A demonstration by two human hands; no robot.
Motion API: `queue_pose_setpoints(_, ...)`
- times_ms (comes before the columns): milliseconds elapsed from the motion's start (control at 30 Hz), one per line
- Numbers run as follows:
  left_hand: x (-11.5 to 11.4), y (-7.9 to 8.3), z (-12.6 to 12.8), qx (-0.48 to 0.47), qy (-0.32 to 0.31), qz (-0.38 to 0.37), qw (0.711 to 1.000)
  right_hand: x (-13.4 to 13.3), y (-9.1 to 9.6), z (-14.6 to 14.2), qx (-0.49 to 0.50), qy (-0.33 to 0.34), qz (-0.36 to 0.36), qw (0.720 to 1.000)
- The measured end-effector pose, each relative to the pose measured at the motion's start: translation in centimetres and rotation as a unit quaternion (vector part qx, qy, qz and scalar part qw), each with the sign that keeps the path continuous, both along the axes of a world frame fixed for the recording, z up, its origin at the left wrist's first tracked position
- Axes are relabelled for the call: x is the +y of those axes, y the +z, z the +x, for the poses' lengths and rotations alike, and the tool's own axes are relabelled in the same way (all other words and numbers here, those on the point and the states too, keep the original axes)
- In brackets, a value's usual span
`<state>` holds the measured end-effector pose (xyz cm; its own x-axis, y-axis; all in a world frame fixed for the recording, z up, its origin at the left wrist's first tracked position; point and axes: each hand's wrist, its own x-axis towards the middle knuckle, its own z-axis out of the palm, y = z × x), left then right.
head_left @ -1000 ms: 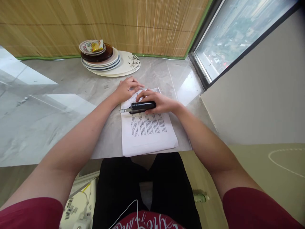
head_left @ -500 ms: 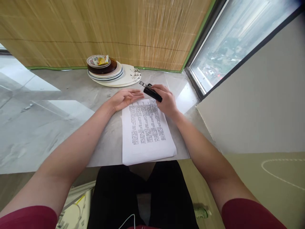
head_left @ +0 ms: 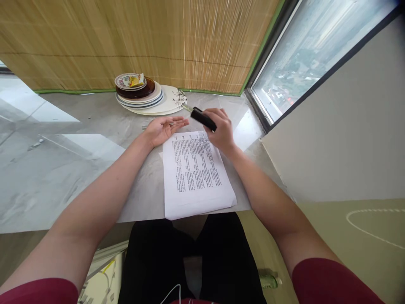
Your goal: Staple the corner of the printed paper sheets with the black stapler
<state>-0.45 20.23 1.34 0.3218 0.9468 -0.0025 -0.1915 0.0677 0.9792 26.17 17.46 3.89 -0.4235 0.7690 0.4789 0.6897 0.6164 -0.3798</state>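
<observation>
Right hand point(head_left: 220, 127) curls firmly round a long black plastic stapler point(head_left: 203, 119), held tilted near the top edge of a white, closely printed sheet of paper point(head_left: 198, 173) on the grey marbled table point(head_left: 142, 183). Left hand point(head_left: 165, 130) lies palm turned up, fingers stretched out and slightly apart beside the sheet's upper left corner, gripping nothing that I can make out.

The stapler's thin metal end is blurred, so how high it hangs, and whether it is hinged apart, I cannot tell. It points towards the space just beyond the left fingertips — a low swing, or a squeeze with those fingers in line, could nip or scratch them.

A small white paper corner point(head_left: 161, 156) pokes out past the left edge, which suggests a second sheet lying askew underneath; with no palm pressing on them, the layers could slip further out of line at a light knock. The near edge of the paper reaches the table's front edge, so a forearm brushing it might drag it off. A careless reach outward could also tap the white oval plate point(head_left: 173, 98) under the piled round plates point(head_left: 141, 98).
</observation>
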Motion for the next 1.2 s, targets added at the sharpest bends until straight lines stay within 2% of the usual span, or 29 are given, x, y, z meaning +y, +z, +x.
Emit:
queue_pose_setpoints(67,0.1,0.0,0.1,0.010,0.021,0.021,0.999,-0.1,0.4,0.5,0.058,0.008,-0.058,0.997)
queue_pose_setpoints(100,0.1,0.0,0.2,0.010,0.033,0.030,0.999,-0.2,0.5,0.7,0.077,0.040,-0.099,0.991)
queue_pose_setpoints(200,-0.2,0.2,0.4,-0.008,0.043,0.042,0.998,-0.5,0.7,0.9,0.093,0.197,-0.219,0.951)
queue_pose_setpoints(267,-0.6,0.5,0.5,-0.018,0.025,0.041,0.999,-0.5,0.4,0.6,0.084,0.288,-0.262,0.917)
queue_pose_setpoints(367,-1.0,0.7,0.4,-0.009,-0.007,0.041,0.999,-0.1,-0.4,0.0,0.057,0.361,-0.270,0.891)
queue_pose_setpoints(467,-1.2,0.6,0.4,0.007,-0.019,0.061,0.998,0.2,-1.0,-0.3,0.075,0.390,-0.224,0.890)
queue_pose_setpoints(533,-1.3,0.5,0.6,0.014,-0.021,0.081,0.996,0.2,-1.0,-0.1,0.128,0.359,-0.170,0.909)
queue_pose_setpoints(600,-1.5,0.4,0.8,0.025,-0.030,0.092,0.995,0.1,-0.7,0.0,0.171,0.290,-0.107,0.935)
queue_pose_setpoints(667,-1.7,0.4,0.9,0.042,-0.044,0.095,0.994,-0.2,-0.4,0.0,0.171,0.241,-0.058,0.953)
queue_pose_setpoints(700,-1.8,0.5,1.0,0.049,-0.050,0.098,0.993,-0.2,-0.3,-0.1,0.156,0.241,-0.049,0.957)
queue_pose_setpoints(867,-1.8,0.6,1.0,0.074,-0.045,0.121,0.989,-0.1,-0.7,-0.6,0.084,0.298,-0.078,0.947)
queue_pose_setpoints(1033,-2.0,0.7,0.9,0.080,-0.056,0.131,0.987,-0.1,-1.0,-1.0,0.114,0.273,-0.086,0.951)
queue_pose_setpoints(1133,-1.8,0.5,0.8,0.081,-0.042,0.142,0.986,0.3,-1.0,-0.6,0.149,0.219,-0.081,0.961)
queue_pose_setpoints(1200,-1.4,0.3,0.6,0.086,0.022,0.152,0.984,1.3,-1.4,0.3,0.175,0.122,-0.067,0.975)
